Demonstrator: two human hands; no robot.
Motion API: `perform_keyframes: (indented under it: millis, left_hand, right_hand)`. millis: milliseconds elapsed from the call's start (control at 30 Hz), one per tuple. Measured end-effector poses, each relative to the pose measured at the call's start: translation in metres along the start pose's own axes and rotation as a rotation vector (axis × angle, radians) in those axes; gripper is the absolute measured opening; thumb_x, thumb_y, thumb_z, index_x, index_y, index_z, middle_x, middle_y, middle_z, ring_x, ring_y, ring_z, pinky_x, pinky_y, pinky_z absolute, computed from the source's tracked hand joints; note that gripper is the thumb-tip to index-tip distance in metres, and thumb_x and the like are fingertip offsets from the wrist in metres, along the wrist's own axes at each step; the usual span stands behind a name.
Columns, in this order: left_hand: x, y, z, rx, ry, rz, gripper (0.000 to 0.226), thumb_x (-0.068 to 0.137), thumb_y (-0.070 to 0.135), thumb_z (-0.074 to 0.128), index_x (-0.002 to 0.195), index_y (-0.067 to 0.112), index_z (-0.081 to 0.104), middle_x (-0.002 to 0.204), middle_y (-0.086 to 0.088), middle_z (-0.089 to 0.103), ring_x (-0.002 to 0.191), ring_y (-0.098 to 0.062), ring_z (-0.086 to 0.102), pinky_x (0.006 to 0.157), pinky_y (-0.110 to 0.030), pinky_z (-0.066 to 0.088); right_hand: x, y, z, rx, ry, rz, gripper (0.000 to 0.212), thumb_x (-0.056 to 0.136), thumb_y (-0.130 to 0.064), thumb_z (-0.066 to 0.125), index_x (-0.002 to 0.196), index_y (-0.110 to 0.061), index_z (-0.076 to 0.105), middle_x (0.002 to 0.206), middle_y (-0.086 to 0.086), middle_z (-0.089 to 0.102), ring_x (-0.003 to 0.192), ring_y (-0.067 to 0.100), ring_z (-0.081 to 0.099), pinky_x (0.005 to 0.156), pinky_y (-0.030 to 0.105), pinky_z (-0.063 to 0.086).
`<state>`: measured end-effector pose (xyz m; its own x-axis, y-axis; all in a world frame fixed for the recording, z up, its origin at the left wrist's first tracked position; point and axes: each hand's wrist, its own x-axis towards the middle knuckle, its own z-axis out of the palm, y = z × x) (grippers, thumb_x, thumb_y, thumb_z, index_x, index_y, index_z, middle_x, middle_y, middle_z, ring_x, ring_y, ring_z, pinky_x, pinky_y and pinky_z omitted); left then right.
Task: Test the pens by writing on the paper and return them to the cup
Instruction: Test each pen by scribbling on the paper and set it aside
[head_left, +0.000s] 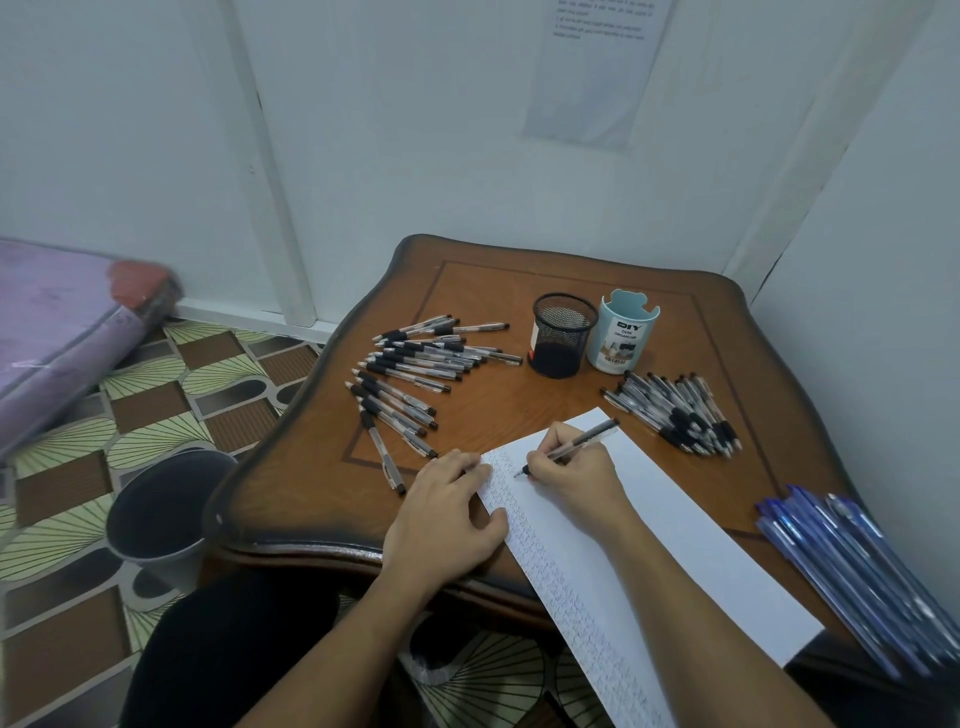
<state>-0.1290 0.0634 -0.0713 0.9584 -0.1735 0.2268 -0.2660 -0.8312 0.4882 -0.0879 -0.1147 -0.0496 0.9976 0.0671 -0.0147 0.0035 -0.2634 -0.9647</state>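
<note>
A white sheet of paper (691, 540) lies on the wooden table (493, 415), its left edge covered with small ink marks. My right hand (571, 470) grips a clear pen with a black grip (587, 436), its tip touching the paper near the top left. My left hand (447, 512) rests flat on the paper's left edge, fingers spread. A black mesh cup (563, 335) stands empty at the back of the table. Several black-grip pens (415, 369) lie fanned out to its left, and another pile of pens (680, 410) lies to its right.
A light blue desk organizer (621, 332) stands beside the mesh cup. A bundle of blue pens (857, 566) lies at the table's right edge. A grey bucket (166, 512) sits on the patterned floor at the left, near a purple mattress (62, 332).
</note>
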Motion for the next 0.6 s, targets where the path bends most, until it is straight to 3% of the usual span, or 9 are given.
perform_keyframes:
  millis: [167,367,600]
  left_hand:
    - [0.0006,0.0003,-0.001,0.012,-0.01,-0.001,0.076,0.076,0.062,0.032,0.133,0.019,0.059,0.141,0.006,0.051,0.137,-0.012,0.035,0.114,-0.029,0.021]
    - [0.0,-0.0012,-0.0006,0.031,-0.011,0.007,0.071,0.078,0.059,0.037,0.134,0.02,0.058,0.141,0.007,0.05,0.137,-0.011,0.035,0.114,-0.028,0.021]
    - [0.0006,-0.001,-0.001,0.046,-0.007,0.009,0.074,0.078,0.061,0.034,0.135,0.021,0.057,0.143,0.008,0.048,0.138,-0.009,0.032,0.115,-0.026,0.017]
  right_hand:
    - [0.0006,-0.0006,0.0005,-0.017,-0.014,-0.006,0.022,0.088,-0.006,0.064,0.071,0.001,0.05,0.064,0.009,0.047,0.063,0.013,0.042,0.053,0.021,0.035]
    - [0.0007,-0.0005,0.0005,-0.036,-0.021,-0.001,0.023,0.087,-0.008,0.064,0.069,-0.005,0.051,0.063,0.006,0.047,0.063,0.012,0.043,0.056,0.027,0.035]
    - [-0.0003,-0.004,0.0015,-0.002,-0.021,0.012,0.021,0.087,-0.002,0.062,0.069,-0.004,0.05,0.062,0.008,0.042,0.059,0.009,0.039,0.049,0.018,0.032]
